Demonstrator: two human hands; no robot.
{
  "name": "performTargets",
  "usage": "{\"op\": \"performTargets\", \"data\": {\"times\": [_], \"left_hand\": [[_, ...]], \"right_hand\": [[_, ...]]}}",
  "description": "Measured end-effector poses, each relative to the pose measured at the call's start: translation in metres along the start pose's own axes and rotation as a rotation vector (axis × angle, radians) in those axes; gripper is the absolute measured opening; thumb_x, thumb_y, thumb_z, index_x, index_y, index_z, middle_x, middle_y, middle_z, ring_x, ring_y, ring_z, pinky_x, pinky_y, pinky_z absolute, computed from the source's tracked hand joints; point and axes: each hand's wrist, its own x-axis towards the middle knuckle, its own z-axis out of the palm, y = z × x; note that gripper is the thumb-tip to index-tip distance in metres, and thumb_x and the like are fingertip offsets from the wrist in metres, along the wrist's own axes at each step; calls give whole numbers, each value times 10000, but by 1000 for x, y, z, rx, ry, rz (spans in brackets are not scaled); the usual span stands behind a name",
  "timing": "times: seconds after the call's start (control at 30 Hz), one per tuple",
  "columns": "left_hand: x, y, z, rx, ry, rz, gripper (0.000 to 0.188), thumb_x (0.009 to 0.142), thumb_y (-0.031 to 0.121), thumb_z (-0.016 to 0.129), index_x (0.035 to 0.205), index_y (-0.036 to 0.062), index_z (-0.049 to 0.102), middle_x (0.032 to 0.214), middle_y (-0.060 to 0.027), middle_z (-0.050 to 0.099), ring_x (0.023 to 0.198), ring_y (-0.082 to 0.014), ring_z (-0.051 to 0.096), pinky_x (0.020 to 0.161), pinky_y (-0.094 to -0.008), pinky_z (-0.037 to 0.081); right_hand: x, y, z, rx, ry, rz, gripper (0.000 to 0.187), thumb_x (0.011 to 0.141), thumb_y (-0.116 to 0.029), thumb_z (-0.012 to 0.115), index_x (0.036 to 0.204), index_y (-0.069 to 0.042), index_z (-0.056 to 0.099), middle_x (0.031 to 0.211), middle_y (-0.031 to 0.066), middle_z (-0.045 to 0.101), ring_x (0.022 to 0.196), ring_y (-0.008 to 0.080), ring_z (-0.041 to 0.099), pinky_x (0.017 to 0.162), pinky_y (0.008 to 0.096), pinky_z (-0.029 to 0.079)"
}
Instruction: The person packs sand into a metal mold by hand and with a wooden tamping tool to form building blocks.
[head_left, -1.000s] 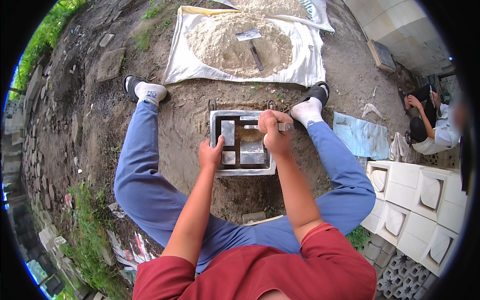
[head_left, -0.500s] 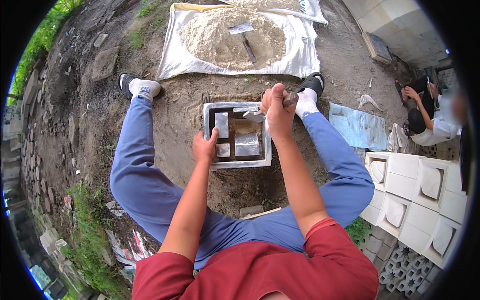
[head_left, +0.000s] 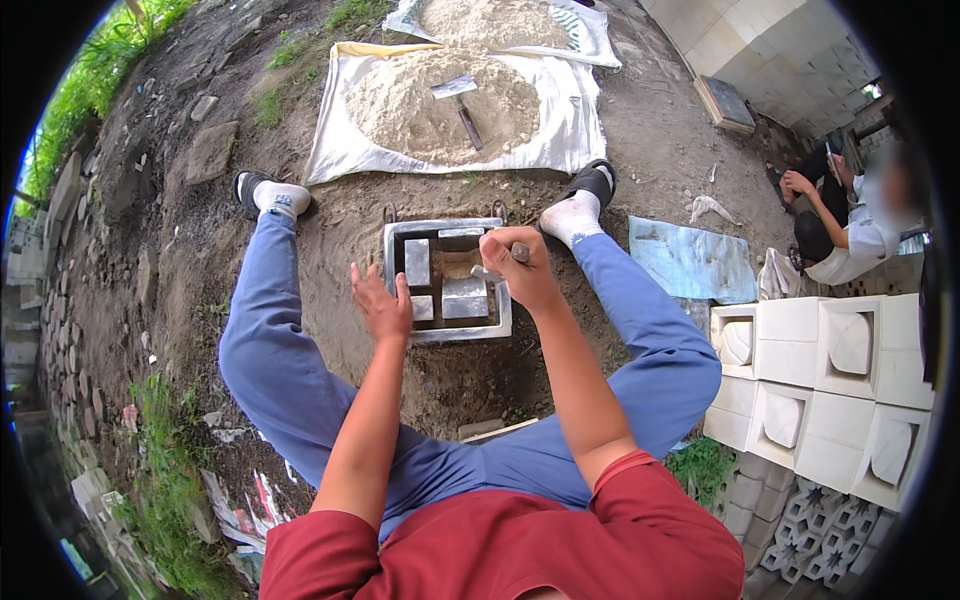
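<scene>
On the ground between my feet sits a rectangular grey metal mould point(head_left: 503, 318) with several grey metal blocks point(head_left: 464, 300) inside and some sandy material between them. My right hand point(head_left: 530, 275) is closed round the handle of a small trowel point(head_left: 487, 273), whose blade is over the mould's right part. Most of the blade is hidden by the hand. Beside the mould's left wall is my left hand point(head_left: 380, 303), its fingers spread and nothing in it; whether it touches the rim I cannot tell.
Ahead, a white sheet point(head_left: 325, 155) bears a heap of pale sand point(head_left: 390, 110), with a flat-bladed trowel point(head_left: 464, 115) lying on it. A blue sheet point(head_left: 690, 260) lies to the right, near stacked pale blocks point(head_left: 790, 335). Another person point(head_left: 840, 220) sits at far right.
My left hand has come off the mould's left wall and opened its fingers. The right hand has tilted the trowel and lowered it toward the mould's right side. The whole view has shifted slightly.
</scene>
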Motion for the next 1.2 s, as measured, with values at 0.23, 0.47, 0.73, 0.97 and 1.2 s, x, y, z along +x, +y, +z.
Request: {"op": "performTargets", "data": {"times": [0.23,0.47,0.73,0.97,1.2], "left_hand": [[-22,7,3,58,-82,-105,607,1050,457,551,1479,39,453,1566,-296,410,1427,-466,438,1158,-532,395],[-21,9,3,121,-28,-129,603,1054,471,521,1469,38,466,1548,-257,465,1326,-455,529,1070,-536,464],[-20,10,3,148,-36,-121,594,1040,468,537,1450,44,467,1516,-209,504,1294,-431,550,1046,-524,483],[-19,20,-3,111,-75,-182,565,1026,459,554,1425,70,462,1455,-167,552,1202,-417,608,958,-538,526],[-18,28,-9,75,-113,-232,533,1017,444,572,1418,107,471,1384,-170,589,1164,-430,637,908,-554,540]], "right_hand": [[-28,24,31,159,24,-233,206,969,-77,680,791,7,620,641,53,573,596,125,481,555,314,400],[-44,49,34,-3,-205,-116,312,805,-94,634,601,-22,409,563,73,392,520,192,386,533,382,319],[5,99,23,131,78,-33,177,924,-64,610,784,39,644,667,50,594,595,102,509,540,322,418],[22,83,15,326,97,15,132,955,-67,642,876,20,700,737,48,658,646,90,557,572,310,460],[-6,64,34,153,87,57,178,912,-37,620,764,59,640,663,62,635,582,136,564,570,321,455]]}}
